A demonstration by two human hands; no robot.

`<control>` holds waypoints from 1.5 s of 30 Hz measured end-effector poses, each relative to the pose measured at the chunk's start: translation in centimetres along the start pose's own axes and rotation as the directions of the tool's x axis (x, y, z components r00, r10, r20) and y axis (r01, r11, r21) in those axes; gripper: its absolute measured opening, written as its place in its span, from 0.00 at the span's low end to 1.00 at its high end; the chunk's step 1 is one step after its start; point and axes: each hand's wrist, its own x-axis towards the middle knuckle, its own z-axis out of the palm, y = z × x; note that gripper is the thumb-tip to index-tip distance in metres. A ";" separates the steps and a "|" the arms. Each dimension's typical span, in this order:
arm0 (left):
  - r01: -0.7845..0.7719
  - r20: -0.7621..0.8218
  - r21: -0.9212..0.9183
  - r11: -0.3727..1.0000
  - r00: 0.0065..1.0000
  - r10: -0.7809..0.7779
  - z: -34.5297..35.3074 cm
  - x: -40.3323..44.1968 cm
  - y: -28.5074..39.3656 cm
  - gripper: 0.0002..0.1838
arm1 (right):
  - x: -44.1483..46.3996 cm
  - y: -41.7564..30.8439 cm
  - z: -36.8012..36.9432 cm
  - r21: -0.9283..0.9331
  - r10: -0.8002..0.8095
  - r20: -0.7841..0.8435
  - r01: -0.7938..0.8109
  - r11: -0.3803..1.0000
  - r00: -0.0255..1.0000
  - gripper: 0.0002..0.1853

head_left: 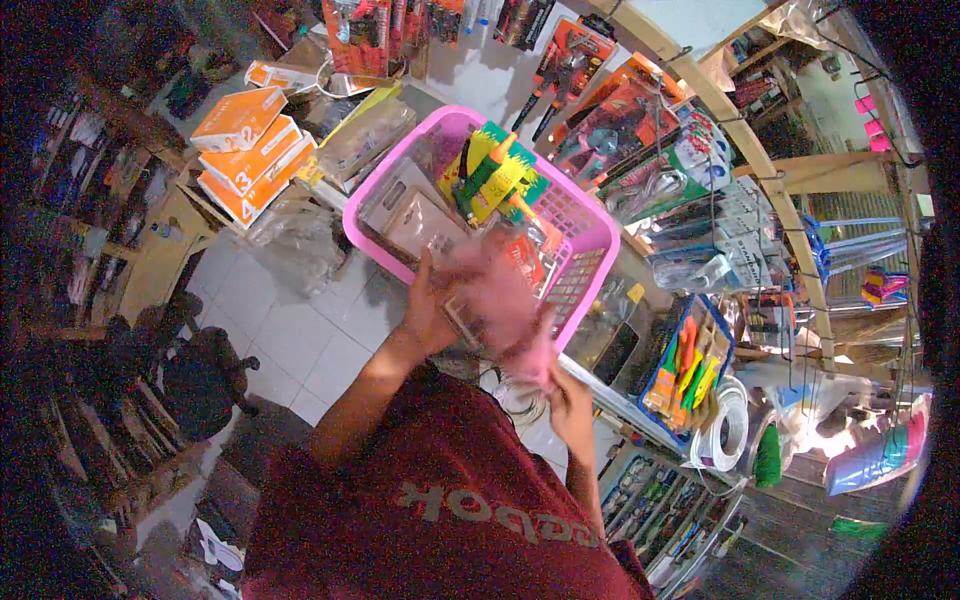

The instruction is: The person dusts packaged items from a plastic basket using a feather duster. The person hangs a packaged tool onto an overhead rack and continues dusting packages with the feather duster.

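A pink cloth (pixel 539 362), smeared by motion, hangs in front of the near side of a pink plastic basket (pixel 375 247). My right hand (pixel 571 405) is closed on one end of it. My left hand (pixel 428 315) is at the basket's near left rim, its fingers curled around a small flat item (pixel 462 322) that is partly behind the blurred cloth and that I cannot name. Inside the basket are paint brushes on a yellow and green card (pixel 490 185), a clear-packed brownish item (pixel 421 222) and a red-labelled packet (pixel 524 262).
Orange boxes (pixel 242 150) are stacked left of the basket. Carded tools (pixel 572 62) hang behind it, and packaged goods (pixel 665 180) hang to the right. A blue-edged basket of coloured handles (pixel 690 365) and a white cable coil (pixel 720 430) stand at the right.
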 end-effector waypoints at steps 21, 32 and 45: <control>0.084 -0.116 0.292 0.953 0.992 -0.052 2.1 -0.9 2.2 0.44 | 3.4 -5.9 -5.2 -0.055 -0.142 0.215 0.157 0.986 0.966 0.27; 0.091 0.066 0.231 0.969 0.992 -0.109 1.3 -0.4 -0.9 0.46 | 3.3 -4.2 -7.9 -0.170 -0.010 -0.015 0.008 0.985 1.000 0.25; -0.014 0.062 0.364 0.931 0.998 -0.010 3.7 -1.2 -4.8 0.43 | 1.3 -1.7 -11.3 -0.089 -0.111 0.224 0.134 0.987 0.968 0.22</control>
